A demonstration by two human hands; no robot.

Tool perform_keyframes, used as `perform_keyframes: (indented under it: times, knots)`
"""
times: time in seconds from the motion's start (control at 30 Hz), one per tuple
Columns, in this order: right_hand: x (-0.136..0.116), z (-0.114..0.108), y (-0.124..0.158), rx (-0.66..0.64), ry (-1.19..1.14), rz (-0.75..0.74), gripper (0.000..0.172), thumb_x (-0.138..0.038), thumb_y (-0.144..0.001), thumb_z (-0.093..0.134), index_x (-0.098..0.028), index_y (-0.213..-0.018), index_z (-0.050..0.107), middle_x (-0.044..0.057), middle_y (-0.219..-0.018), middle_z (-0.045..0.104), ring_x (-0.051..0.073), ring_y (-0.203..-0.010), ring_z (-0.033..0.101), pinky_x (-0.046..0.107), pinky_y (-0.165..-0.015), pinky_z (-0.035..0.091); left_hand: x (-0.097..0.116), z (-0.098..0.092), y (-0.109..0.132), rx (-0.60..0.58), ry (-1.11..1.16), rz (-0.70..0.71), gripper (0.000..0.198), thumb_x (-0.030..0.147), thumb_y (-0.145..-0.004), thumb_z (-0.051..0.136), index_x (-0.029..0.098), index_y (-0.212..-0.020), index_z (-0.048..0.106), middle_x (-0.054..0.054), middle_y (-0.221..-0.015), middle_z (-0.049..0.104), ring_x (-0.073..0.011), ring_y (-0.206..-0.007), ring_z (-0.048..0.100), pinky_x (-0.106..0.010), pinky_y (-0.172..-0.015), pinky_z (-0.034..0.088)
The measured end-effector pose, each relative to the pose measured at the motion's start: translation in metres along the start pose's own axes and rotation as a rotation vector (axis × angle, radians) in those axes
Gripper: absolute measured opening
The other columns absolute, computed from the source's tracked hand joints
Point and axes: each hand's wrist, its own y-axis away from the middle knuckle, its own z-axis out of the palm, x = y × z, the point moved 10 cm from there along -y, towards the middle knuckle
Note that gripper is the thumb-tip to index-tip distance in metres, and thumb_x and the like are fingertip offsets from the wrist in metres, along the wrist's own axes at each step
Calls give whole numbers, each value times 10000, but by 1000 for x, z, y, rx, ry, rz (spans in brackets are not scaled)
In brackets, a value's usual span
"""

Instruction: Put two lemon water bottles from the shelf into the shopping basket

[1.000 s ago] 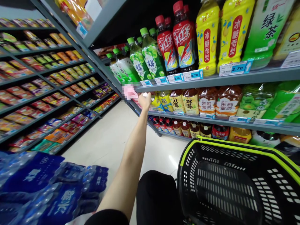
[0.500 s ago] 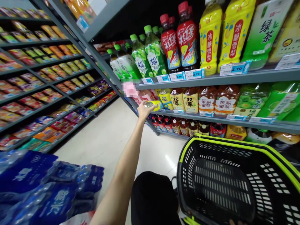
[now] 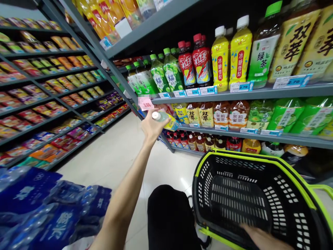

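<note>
My left hand (image 3: 151,124) is closed around a drink bottle (image 3: 160,117) with a white cap and a yellow label. The bottle is tilted, cap toward me, just in front of the middle drinks shelf. A pink price tag (image 3: 146,104) hangs close behind this hand. At the bottom right, my right hand (image 3: 262,238) is blurred and partly cut off, over the near side of a black shopping basket (image 3: 240,205) with lime-green rim and handles. Whether its fingers grip the basket cannot be made out. No goods show inside the basket.
Drinks shelving (image 3: 223,92) runs along the right, with several rows of bottled tea and juice. Packaged snacks fill shelves (image 3: 56,81) on the left. Blue-wrapped bottle packs (image 3: 39,205) are stacked at lower left. Pale floor (image 3: 114,146) lies between; my knee (image 3: 169,215) is below.
My left hand has drawn the bottle back from the shelf toward me, showing more of it. My right hand has come further into view over the basket. The view has shifted slightly.
</note>
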Motion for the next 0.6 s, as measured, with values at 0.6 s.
perform_keyframes:
  times: [0.6]
  knots:
    - [-31,-164,-7,541,-826,-218,818,-483,-675,957,-168,-1315,555,160,-1285,725,319,-1152,710,500,-1062,556,167,117,247,-974,647,240,347,579,-809,816,326,-1048,813,-42,-867,794,-285,-780,747,-403,-711,546]
